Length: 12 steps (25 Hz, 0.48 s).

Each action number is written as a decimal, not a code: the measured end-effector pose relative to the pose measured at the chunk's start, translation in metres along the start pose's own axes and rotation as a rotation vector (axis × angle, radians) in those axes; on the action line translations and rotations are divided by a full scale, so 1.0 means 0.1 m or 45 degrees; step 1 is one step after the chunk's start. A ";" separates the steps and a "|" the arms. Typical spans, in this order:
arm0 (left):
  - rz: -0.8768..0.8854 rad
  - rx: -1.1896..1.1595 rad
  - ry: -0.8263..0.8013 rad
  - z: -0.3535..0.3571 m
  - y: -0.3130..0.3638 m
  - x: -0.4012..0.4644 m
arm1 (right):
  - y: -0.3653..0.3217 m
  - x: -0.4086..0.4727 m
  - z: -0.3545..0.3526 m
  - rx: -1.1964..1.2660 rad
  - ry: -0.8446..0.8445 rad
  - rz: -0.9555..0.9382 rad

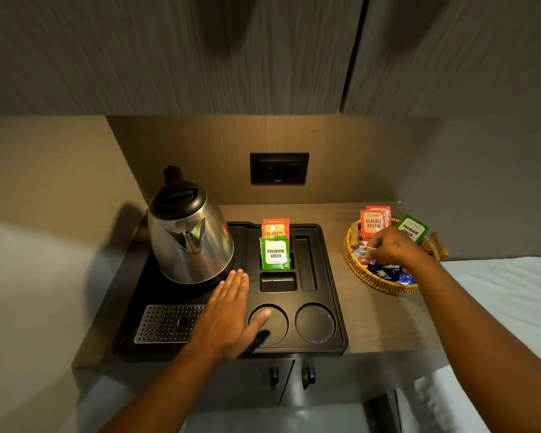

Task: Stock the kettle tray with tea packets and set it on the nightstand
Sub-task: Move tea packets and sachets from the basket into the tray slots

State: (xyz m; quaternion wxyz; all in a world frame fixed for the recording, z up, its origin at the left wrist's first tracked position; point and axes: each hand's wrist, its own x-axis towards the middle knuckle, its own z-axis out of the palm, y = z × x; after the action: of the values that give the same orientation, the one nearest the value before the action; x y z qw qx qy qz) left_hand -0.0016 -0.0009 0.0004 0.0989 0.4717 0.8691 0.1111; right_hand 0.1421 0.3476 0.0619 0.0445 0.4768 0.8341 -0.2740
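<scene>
Meanwhile the left hand [231,314] lies flat, fingers spread, on the black kettle tray [334,295], likely steadying it on the table [375,320]. Right hand [394,246] reaches into the wicker basket [378,284], fingers pinching a white packet; green tea packet [275,253] already stands slotted.

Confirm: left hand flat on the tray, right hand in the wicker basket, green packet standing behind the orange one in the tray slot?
Not quite. In the head view the green packet stands in front of the orange packet, not behind it. The rest holds: left hand flat on the tray, right hand in the wicker basket.
</scene>
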 end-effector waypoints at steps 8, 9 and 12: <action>0.007 -0.017 0.022 0.00 0.00 -0.02 | -0.29 -0.41 -0.47 -0.005 0.192 -0.215; 0.010 -0.013 0.019 0.00 -0.01 -0.02 | -0.42 -0.50 -0.38 0.066 0.185 -0.314; 0.014 0.000 0.010 0.02 -0.01 -0.01 | -0.85 -0.72 0.21 0.179 -0.010 -0.529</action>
State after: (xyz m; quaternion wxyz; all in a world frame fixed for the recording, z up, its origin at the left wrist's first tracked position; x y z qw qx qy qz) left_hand -0.0014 -0.0024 -0.0013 0.0948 0.4760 0.8669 0.1135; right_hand 0.1074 0.2486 0.1037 -0.0431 0.2953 0.8931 -0.3366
